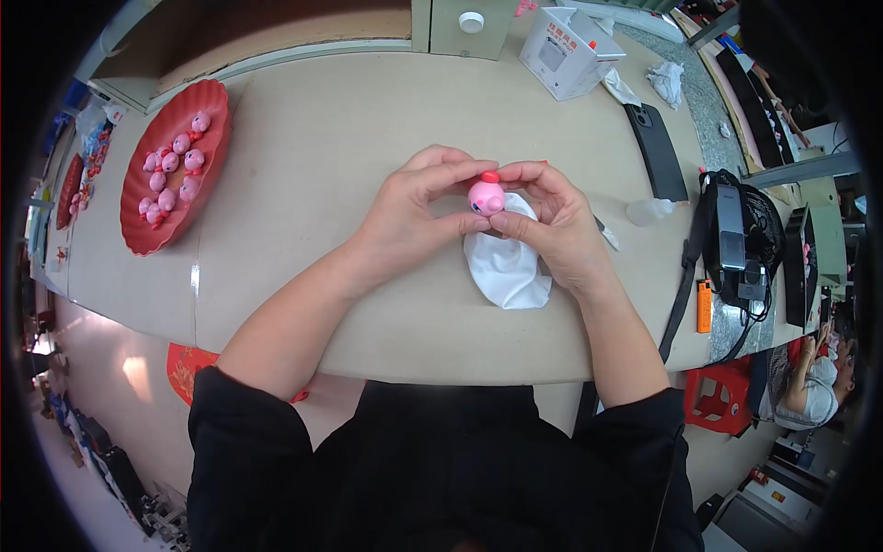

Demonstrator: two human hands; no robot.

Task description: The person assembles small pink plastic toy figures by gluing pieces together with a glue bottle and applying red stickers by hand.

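Hands meet over the middle of the table (368, 120). Left hand (418, 207) and right hand (552, 225) both pinch a small pink toy (486, 197) with a red cap, fingertips closed on it from either side, held just above a white cloth (506, 267) that lies under the right hand. Far left, a red tray (213, 101) carries more pink toys (175, 166). Far right lie a black phone (656, 152), a white box (566, 51) and a small bottle (648, 212).

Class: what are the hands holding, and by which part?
Both hands, left and right, pinch a small pink figurine by its sides, fingertips around its round body.
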